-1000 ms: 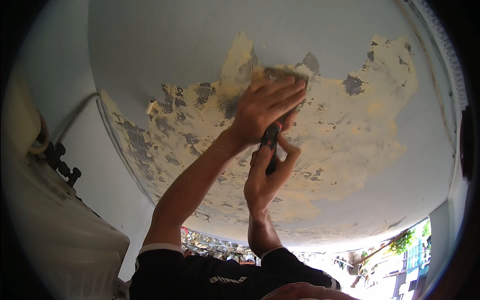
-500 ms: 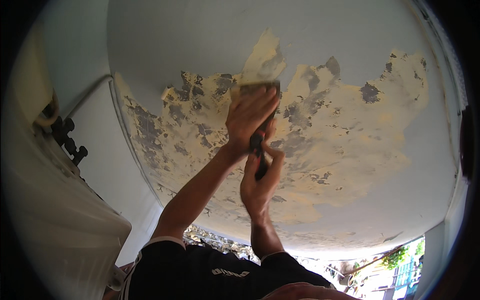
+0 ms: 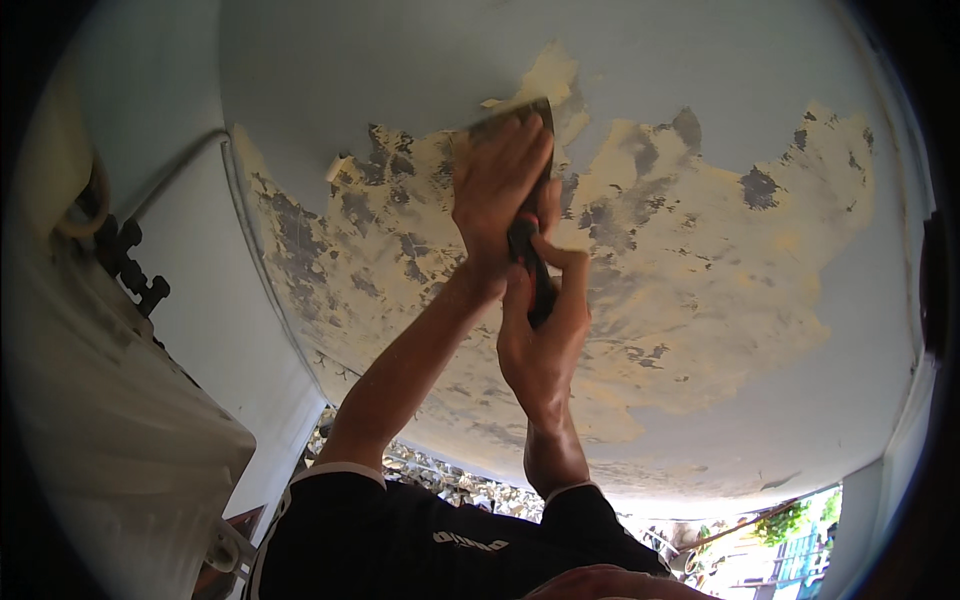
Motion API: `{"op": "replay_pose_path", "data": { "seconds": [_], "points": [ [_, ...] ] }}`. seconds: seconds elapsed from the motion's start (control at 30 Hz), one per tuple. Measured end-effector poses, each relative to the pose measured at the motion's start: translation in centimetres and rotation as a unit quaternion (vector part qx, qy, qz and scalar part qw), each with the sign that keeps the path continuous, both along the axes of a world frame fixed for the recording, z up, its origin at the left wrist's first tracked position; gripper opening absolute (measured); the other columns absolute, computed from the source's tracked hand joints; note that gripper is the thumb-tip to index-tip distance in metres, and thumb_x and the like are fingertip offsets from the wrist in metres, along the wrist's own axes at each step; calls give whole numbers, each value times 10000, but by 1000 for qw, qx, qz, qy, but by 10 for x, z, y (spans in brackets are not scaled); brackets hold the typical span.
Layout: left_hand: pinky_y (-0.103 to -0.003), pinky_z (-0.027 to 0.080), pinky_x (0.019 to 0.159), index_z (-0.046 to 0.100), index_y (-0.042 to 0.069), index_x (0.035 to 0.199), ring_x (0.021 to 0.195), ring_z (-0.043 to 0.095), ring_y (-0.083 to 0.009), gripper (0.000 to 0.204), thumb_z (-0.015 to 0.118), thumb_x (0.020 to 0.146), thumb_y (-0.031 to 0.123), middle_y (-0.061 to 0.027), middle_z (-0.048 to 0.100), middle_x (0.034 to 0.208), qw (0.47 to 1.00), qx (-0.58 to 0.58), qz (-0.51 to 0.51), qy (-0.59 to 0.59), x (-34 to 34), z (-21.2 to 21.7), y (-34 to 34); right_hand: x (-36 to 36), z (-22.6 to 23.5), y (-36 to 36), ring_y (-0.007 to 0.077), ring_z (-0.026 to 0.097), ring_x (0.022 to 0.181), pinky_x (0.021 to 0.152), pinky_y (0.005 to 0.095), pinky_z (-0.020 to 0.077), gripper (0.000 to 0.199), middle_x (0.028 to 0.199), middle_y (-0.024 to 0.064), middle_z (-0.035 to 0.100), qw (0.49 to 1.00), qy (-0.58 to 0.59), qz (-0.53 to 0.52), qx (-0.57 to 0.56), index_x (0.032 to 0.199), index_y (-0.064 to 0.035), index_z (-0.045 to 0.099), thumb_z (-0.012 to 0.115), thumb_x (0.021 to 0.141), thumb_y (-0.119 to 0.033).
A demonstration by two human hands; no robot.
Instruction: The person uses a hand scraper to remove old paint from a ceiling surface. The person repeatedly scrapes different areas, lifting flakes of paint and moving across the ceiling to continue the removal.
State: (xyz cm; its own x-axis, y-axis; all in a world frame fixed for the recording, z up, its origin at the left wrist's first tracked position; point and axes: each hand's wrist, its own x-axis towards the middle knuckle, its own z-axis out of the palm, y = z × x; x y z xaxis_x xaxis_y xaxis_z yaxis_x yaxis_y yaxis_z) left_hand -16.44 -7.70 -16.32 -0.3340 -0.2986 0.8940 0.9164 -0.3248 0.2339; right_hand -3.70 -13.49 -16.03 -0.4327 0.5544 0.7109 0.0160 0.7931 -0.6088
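Gripping scraper handle — right hand below, left hand flat over blade at ceiling.

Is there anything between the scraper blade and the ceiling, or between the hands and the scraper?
Nothing visible. The left hand presses flat on the scraper blade, which seems to lie directly against the peeling ceiling. The right hand grips the dark handle below. No other thing comes between them.
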Motion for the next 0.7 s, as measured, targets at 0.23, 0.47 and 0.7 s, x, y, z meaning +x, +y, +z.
{"op": "replay_pose_path", "data": {
  "seconds": [0.23, 0.47, 0.7],
  "points": [
    [-419, 421, 1105, 732, 91, 1224, 1246, 647, -259, 330, 711, 904, 168, -79, 727, 1263, 999, 14, 22, 21, -28, 16, 1, -27, 14, -7, 36, 467, 657, 578, 218, 356, 205, 716, 52, 588, 999, 9, 1, -43, 1200, 27, 509, 575, 1018, -40],
    [-424, 446, 1065, 723, 65, 1224, 1226, 661, -275, 322, 694, 916, 157, -89, 726, 1261, 999, -46, -19, 21, 5, -16, -15, -6, -22, -15, 33, 467, 616, 548, 222, 343, 210, 661, 25, 579, 999, 40, -5, -16, 1210, 32, 517, 573, 1017, -27],
    [-424, 433, 1081, 726, 59, 1228, 1251, 649, -281, 325, 682, 920, 155, -108, 723, 1267, 999, -3, -29, 15, -4, -3, -10, 3, 11, -22, 29, 478, 615, 544, 215, 336, 188, 660, 50, 596, 1000, -20, -10, -17, 1200, 25, 527, 557, 1016, 0]
  ]
}}
